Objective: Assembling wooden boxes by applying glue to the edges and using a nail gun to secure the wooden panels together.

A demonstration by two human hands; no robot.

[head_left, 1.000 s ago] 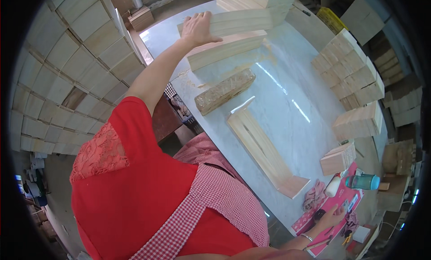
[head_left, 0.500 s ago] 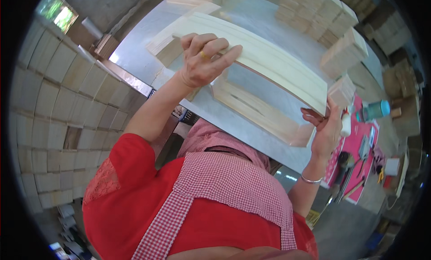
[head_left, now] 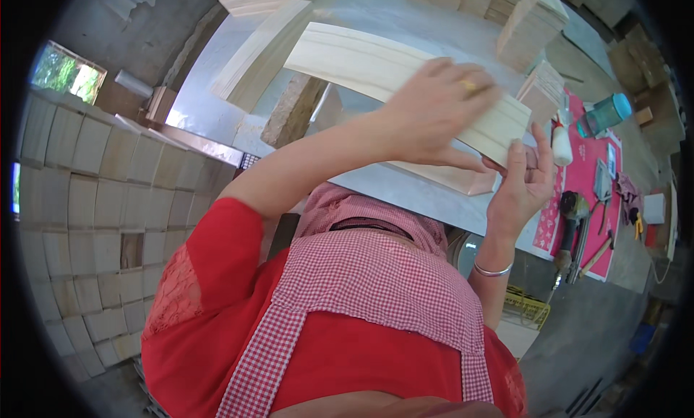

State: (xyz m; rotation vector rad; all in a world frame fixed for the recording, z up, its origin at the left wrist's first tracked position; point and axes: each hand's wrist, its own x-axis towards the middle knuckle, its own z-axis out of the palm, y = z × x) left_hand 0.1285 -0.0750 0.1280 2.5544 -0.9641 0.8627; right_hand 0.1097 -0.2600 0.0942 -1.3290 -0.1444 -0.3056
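A pale wooden board (head_left: pixel 354 57) lies tilted above the table, its right end in my right hand (head_left: pixel 526 172). The thumb rests at the board's near right corner and the fingers curl round its end. Across the board's right half reaches my left hand (head_left: pixel 441 118), smeared by motion. Its thumb points toward the right hand; whether its fingers press on the wood, I cannot tell. Below the board is an open wooden frame (head_left: pixel 441 181), partly hidden by the board and my left forearm. A rough wooden block (head_left: pixel 293 111) stands by the frame's left end.
Stacked thin boards (head_left: pixel 264 53) lie at the table's left, with block stacks (head_left: pixel 531 28) at the back right. On a pink mat (head_left: pixel 589 158) are a white bottle (head_left: pixel 562 145), a teal bottle (head_left: pixel 603 116), a hammer (head_left: pixel 598 253) and other tools. Wooden pieces (head_left: pixel 108 201) form a wall at left.
My left hand has left the board's left part and swept right along it, near my right hand. My right hand stays at the right end. The whole view has shifted slightly.
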